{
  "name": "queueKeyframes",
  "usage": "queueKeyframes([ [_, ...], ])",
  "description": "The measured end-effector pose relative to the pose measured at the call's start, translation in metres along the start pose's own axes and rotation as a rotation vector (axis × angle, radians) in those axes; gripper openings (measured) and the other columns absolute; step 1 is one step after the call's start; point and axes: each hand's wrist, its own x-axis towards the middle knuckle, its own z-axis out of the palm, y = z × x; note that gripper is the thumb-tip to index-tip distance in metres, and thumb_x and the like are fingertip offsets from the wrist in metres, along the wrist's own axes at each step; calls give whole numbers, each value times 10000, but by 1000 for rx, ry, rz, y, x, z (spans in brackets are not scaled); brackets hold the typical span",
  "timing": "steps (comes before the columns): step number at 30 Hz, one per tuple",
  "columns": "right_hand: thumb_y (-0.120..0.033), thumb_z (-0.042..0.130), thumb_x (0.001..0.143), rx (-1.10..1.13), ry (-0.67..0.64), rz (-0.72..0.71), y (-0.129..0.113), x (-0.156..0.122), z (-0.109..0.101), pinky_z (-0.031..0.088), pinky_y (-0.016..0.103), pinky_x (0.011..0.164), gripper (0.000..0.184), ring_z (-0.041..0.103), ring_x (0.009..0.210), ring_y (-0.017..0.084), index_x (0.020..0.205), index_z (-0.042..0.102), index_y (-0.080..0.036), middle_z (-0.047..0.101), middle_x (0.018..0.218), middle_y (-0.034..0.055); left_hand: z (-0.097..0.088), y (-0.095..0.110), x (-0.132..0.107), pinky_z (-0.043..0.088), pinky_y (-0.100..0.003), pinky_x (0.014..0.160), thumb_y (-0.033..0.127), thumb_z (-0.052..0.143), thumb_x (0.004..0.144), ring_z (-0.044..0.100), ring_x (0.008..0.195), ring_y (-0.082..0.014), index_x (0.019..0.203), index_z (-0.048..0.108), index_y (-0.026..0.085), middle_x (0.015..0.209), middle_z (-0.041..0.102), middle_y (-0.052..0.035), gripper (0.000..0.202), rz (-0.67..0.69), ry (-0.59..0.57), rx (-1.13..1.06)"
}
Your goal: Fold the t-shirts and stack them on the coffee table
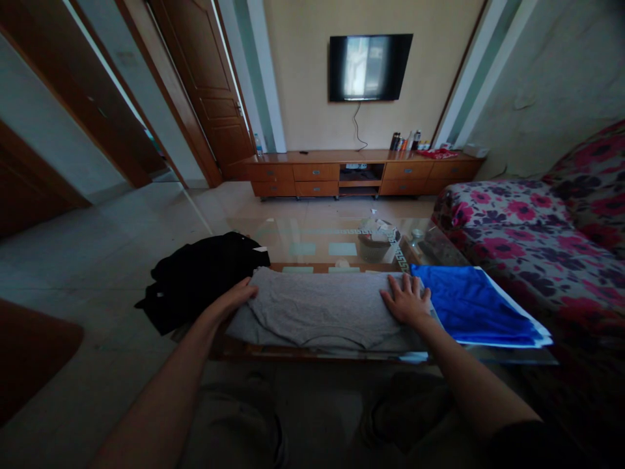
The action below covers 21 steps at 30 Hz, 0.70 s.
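A grey garment [317,309] lies spread across the near part of a glass coffee table [322,247]. My left hand [239,294] rests flat on its left end, fingers stretched out. On the grey garment's right end lies my right hand [406,299], palm down with the fingers spread. A black garment [200,277] sits bunched at the table's left end, just beyond my left hand. A folded blue garment with white edging [476,312] lies at the right end, beside my right hand.
A floral sofa [537,221] stands close on the right. Small items, a basket among them [375,244], show at the far part of the table. A wooden TV cabinet [361,172] and a wall television [370,66] are at the far wall. A wooden door [205,85] stands at the left.
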Motion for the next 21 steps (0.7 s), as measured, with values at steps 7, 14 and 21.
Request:
queueKeyframes([
  [7, -354, 623, 893, 586, -22, -166, -65, 7, -33, 297, 485, 1165, 475, 456, 1359, 319, 1326, 598, -160, 549, 1415, 188, 32, 46, -20, 523, -287, 671, 310, 748, 699, 676, 771, -205, 1216, 584, 171, 906, 704, -52, 560, 192, -154, -325],
  [14, -590, 599, 905, 1667, -824, -18, -170, -26, -47, 538, 363, 824, 402, 668, 864, 189, 1100, 647, -241, 707, 1056, 41, 113, 94, -54, 290, -191, 505, 353, 732, 788, 414, 481, -81, 1238, 516, 186, 583, 421, 119, 527, 497, -130, -300],
  [21, -513, 541, 948, 1847, -1059, 132, -175, -27, -56, 558, 304, 663, 369, 664, 641, 189, 822, 637, -180, 694, 690, 46, 146, 101, -89, 358, -209, 593, 330, 696, 814, 494, 620, -96, 1039, 512, 206, 690, 500, 78, 316, 638, -286, -323],
])
